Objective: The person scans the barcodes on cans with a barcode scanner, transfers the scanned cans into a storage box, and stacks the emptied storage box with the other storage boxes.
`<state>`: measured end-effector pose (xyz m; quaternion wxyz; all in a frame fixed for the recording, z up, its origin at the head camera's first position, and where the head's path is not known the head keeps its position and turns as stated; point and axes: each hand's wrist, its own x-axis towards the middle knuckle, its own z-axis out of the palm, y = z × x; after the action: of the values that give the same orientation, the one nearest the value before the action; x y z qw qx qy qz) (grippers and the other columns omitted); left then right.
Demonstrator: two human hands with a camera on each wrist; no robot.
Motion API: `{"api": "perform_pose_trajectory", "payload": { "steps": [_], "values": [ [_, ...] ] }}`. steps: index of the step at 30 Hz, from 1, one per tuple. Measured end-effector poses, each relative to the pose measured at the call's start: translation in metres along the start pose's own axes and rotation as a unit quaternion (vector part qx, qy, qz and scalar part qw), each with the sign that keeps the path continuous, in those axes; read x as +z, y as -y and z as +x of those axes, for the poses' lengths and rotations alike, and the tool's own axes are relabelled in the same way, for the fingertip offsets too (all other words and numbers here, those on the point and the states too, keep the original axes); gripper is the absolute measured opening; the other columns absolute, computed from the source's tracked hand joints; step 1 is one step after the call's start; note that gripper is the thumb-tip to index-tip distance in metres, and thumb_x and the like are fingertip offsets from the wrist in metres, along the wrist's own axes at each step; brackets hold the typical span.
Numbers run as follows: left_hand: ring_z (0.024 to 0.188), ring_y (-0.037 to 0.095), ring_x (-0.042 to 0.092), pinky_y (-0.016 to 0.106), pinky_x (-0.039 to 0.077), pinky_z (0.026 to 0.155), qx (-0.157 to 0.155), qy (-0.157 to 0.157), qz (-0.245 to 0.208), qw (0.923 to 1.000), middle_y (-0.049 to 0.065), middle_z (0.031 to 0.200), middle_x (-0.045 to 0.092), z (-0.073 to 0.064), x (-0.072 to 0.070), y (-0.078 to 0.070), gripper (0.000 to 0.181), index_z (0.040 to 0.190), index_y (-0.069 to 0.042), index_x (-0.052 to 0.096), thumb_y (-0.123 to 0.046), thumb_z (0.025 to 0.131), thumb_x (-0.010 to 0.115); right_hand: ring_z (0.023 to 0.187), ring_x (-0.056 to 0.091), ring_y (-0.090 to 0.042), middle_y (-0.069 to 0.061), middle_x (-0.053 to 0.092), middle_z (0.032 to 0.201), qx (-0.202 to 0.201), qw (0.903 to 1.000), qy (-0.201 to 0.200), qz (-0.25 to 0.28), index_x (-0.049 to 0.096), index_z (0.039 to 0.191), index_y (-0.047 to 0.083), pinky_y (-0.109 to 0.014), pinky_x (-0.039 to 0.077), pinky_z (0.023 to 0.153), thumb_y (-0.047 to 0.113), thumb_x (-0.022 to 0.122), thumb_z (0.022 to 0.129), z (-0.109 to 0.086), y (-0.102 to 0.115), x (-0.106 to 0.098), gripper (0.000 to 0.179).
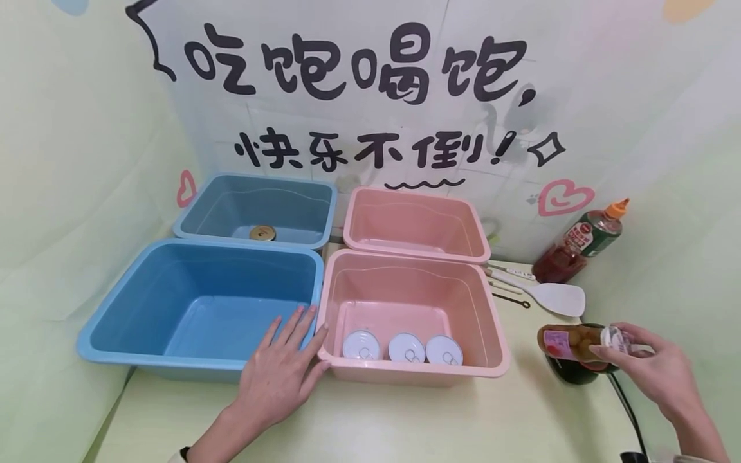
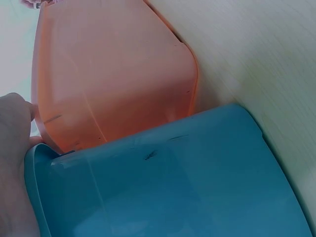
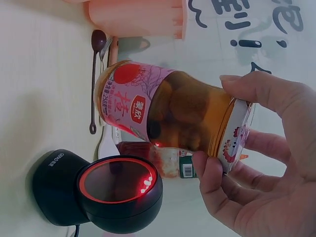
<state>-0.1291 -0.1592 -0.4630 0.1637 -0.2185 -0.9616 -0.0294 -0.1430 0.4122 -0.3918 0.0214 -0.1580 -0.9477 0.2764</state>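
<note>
My right hand (image 1: pixel 660 370) grips a glass jar (image 3: pixel 190 111) of fruit in amber liquid by its lid end. The jar lies tilted on its side in the air, its pink label (image 3: pixel 133 96) showing. Close beside it in the right wrist view stands a black desktop scanner (image 3: pixel 59 190) with a lit red ring. My left hand (image 1: pixel 280 370) rests with fingers spread on the front right corner of the near blue bin (image 1: pixel 110 308), fingertips by the rim of the near pink bin (image 1: pixel 500 334).
Several white-lidded cans (image 1: pixel 406 347) stand in the near pink bin. A gold-topped can (image 1: pixel 262 233) is in the far blue bin (image 1: pixel 255 183); a far pink bin (image 1: pixel 413 199) adjoins it. At right are a sauce bottle (image 1: pixel 579 244), a white spatula (image 1: pixel 561 299) and a scanner cable (image 1: pixel 628 411).
</note>
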Motion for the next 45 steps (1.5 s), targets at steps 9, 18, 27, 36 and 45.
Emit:
{"api": "perform_pose_trajectory", "payload": {
  "steps": [9,18,27,36,45],
  "values": [
    [0.147,0.032,0.039,0.055,0.034,0.117,-0.001,-0.002,0.002,1.0,0.009,0.16,0.04,0.002,-0.002,0.001,0.055,0.142,-0.023,0.058,-0.053,0.097,0.053,0.079,0.054,-0.016,-0.037,0.064,0.108,-0.048,0.9969,-0.03,-0.055,0.061,0.127,-0.006,-0.024,0.036,0.056,0.04,0.081,0.082,-0.001,0.008,0.006,0.068],
    [0.146,0.032,0.041,0.055,0.035,0.116,0.0,-0.002,0.009,1.0,0.01,0.159,0.041,0.002,-0.004,0.001,0.055,0.142,-0.023,0.058,-0.054,0.096,0.054,0.085,0.055,-0.03,-0.038,0.063,0.109,-0.06,0.9961,-0.026,-0.059,0.06,0.127,-0.006,-0.024,0.036,0.056,0.04,0.08,0.083,0.0,0.012,0.005,0.067],
    [0.147,0.031,0.039,0.055,0.035,0.116,0.0,0.002,0.01,0.9999,0.009,0.16,0.04,0.0,-0.005,0.0,0.055,0.142,-0.024,0.057,-0.054,0.097,0.052,0.069,0.049,-0.013,-0.038,0.061,0.104,-0.121,0.99,-0.044,-0.057,0.06,0.125,-0.007,-0.026,0.04,0.047,0.033,0.078,0.084,0.012,0.031,-0.006,0.06],
    [0.146,0.032,0.04,0.054,0.035,0.117,-0.002,0.002,0.01,0.9999,0.009,0.16,0.04,-0.002,-0.004,0.0,0.055,0.143,-0.024,0.057,-0.055,0.098,0.05,0.066,0.047,-0.005,-0.033,0.063,0.097,-0.176,0.9821,-0.045,-0.05,0.061,0.126,-0.006,-0.025,0.041,0.048,0.029,0.078,0.085,0.035,0.085,-0.032,0.057],
    [0.147,0.031,0.039,0.055,0.035,0.116,-0.001,0.004,0.013,0.9999,0.008,0.16,0.04,-0.001,-0.005,-0.001,0.056,0.143,-0.024,0.057,-0.056,0.098,0.05,0.085,0.053,-0.037,-0.032,0.06,0.105,-0.23,0.9698,-0.028,-0.078,0.058,0.137,0.003,-0.03,0.039,0.053,0.038,0.077,0.085,0.063,0.159,-0.034,0.066]
  ]
}}
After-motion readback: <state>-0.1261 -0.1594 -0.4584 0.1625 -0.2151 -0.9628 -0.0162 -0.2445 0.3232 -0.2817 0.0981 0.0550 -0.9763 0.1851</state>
